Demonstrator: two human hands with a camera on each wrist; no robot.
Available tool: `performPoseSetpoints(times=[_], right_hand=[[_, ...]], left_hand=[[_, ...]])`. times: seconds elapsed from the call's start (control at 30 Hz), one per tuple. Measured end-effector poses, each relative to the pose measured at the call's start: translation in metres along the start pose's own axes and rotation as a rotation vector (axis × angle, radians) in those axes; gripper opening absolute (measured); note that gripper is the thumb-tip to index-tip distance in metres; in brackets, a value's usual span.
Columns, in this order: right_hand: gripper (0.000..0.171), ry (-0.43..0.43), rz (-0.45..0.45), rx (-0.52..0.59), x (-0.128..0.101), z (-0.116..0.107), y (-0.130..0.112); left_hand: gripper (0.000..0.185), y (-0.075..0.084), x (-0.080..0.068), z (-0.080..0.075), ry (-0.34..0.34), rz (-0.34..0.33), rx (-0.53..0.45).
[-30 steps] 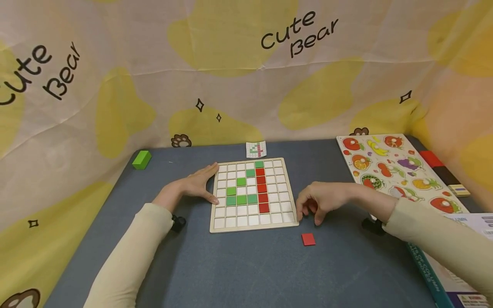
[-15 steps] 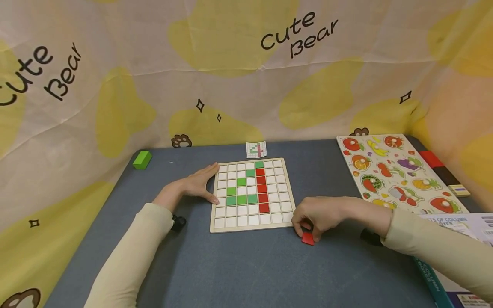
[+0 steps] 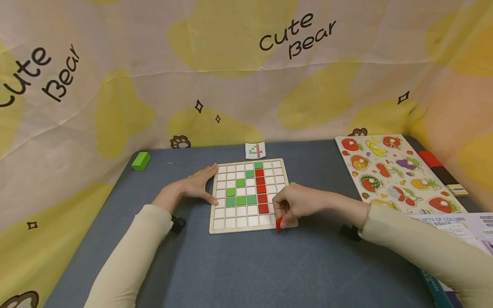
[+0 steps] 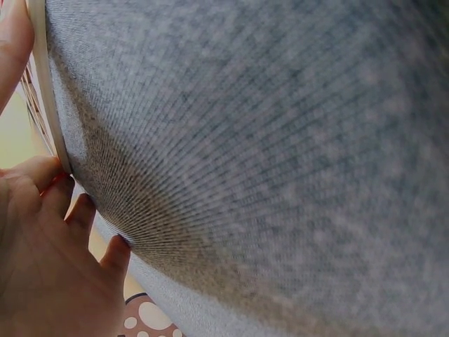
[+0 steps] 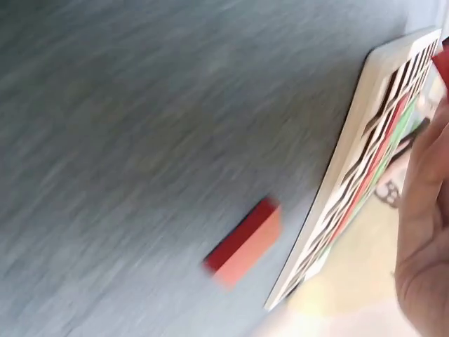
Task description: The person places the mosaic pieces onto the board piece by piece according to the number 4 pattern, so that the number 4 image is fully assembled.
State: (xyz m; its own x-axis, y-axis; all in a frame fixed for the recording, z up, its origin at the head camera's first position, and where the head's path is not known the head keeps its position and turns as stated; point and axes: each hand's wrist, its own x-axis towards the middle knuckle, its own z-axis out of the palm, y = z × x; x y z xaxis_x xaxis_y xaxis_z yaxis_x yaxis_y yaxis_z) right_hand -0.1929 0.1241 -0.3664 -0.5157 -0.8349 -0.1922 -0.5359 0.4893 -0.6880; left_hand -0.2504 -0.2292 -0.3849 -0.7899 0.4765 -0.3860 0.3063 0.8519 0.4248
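Note:
A wooden grid board (image 3: 235,231) lies on the table, its white squares partly covered with green tiles (image 3: 240,200) and a column of red tiles (image 3: 261,188). My left hand (image 3: 194,185) rests spread against the board's left edge, thumb low and fingers at the far corner; the left wrist view shows that hand (image 4: 63,260) with a fingertip at the board's rim (image 4: 50,91). Over the near right of the board, my right hand (image 3: 294,203) pinches a red tile (image 3: 279,224), tilted on edge. That tile (image 5: 442,64) is partly cut off in the right wrist view.
Behind the board lies a small pattern card (image 3: 255,150). A green block (image 3: 141,161) sits far left. On the right are a fruit puzzle board (image 3: 389,171) and a box (image 3: 458,226). Beside the board, the right wrist view shows a blurred red block (image 5: 245,242).
My right hand came down to the red tile on the table, took it up between its fingers, and carried it left over the board's near right part. My left hand stays put.

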Motion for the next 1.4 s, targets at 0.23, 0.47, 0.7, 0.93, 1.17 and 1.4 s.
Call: performPoseSetpoints(times=[0.23, 0.47, 0.7, 0.93, 1.17, 1.4], right_hand=[[0.013, 0.188, -0.02, -0.064, 0.02, 0.007, -0.005], [0.009, 0.232, 0.009, -0.105, 0.03, 0.018, -0.01], [0.012, 0.248, 0.006, -0.198, 0.031, 0.024, -0.013], [0.011, 0.241, 0.038, -0.187, 0.021, 0.007, -0.003], [0.007, 0.287, 0.094, -0.18, -0.003, -0.024, 0.031], [0.007, 0.143, 0.157, -0.139, -0.023, -0.042, 0.061]], left_hand=[[0.127, 0.002, 0.001, -0.002, 0.01, 0.0, -0.003], [0.127, 0.003, 0.0, -0.002, 0.007, 0.0, -0.002], [0.126, 0.001, 0.0, 0.0, 0.004, -0.001, 0.008], [0.126, 0.0, 0.001, 0.001, 0.008, 0.002, 0.018], [0.127, -0.001, 0.002, 0.001, 0.01, 0.002, 0.016], [0.128, -0.001, 0.001, 0.001, 0.009, 0.001, 0.013]])
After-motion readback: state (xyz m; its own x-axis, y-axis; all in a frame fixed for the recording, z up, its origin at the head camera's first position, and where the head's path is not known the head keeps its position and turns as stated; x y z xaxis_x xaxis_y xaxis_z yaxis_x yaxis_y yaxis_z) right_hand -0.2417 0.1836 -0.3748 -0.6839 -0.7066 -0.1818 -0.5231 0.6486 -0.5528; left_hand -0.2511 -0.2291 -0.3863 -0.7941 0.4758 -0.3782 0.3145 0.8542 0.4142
